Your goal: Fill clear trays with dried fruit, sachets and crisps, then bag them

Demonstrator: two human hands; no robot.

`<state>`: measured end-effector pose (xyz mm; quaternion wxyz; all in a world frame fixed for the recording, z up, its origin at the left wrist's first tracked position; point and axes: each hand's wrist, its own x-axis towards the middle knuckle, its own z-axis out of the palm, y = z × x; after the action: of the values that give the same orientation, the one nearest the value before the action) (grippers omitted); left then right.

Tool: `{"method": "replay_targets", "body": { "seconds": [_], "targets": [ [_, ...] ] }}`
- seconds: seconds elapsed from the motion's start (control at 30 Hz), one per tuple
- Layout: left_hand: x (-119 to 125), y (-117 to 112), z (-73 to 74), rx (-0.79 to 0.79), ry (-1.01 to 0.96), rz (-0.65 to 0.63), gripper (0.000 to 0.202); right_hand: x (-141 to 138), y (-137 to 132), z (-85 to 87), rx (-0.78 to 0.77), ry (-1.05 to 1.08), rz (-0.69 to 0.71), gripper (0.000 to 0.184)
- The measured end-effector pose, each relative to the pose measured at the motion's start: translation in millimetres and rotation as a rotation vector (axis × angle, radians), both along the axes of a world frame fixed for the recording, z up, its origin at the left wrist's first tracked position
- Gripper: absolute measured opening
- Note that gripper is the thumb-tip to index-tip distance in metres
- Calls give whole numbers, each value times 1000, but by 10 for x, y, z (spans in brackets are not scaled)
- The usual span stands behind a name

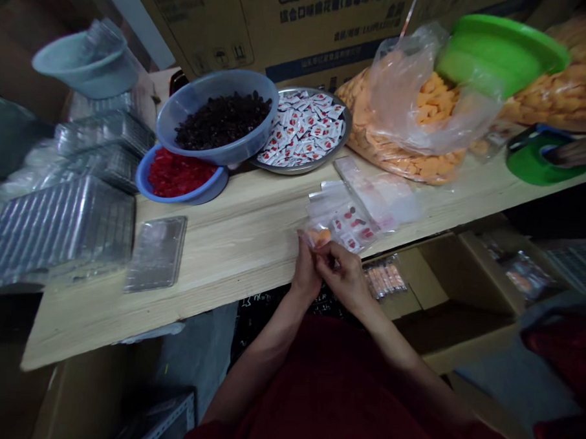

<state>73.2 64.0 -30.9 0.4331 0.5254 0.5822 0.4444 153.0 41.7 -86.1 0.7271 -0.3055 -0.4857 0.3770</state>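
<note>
Over the front of the wooden counter (174,272), the left grip (306,272) and the right grip (343,277) are close together, fingers pinched on the top of a clear packet (319,237), with an orange piece (320,236) showing inside. The packet sits just at the edge of a loose pile of clear packets (356,216), some of which hold red pieces and white sachets, while others look unfilled.

Behind them, a bowl of raisins (222,120) sits partly over a blue bowl of red pieces (178,174), beside a steel plate of sachets (301,129). A bulging bag of orange pieces (434,103) lies further right, and stacked clear trays (62,229) fill the left end.

Going by those heaps, only a small share looks packed, and most of the pieces remain in bulk. At the far right, another person's hand (575,151) rests by a green tape dispenser (533,162).
</note>
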Motion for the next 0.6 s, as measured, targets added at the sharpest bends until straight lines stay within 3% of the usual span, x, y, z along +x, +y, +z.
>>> {"method": "replay_targets", "body": {
  "seconds": [0.1,0.23,0.3,0.43,0.53,0.6],
  "targets": [
    [-137,-44,131,27,-1,-51,50,-57,4,-60,47,-32,67,8],
    [-490,-91,256,189,161,82,35,-117,-54,-115,232,-50,147,10],
    [-674,-75,327,261,231,162,32,-135,-63,-149,260,-95,91,28],
    [-953,17,506,370,323,229,33,-235,33,-243,298,-321,-20,86],
    [-1082,60,641,397,280,259,38,-379,119,-264,335,-495,-26,90],
    [-1143,40,714,305,184,234,49,-481,143,-238,333,-569,-43,86]
  ]
}}
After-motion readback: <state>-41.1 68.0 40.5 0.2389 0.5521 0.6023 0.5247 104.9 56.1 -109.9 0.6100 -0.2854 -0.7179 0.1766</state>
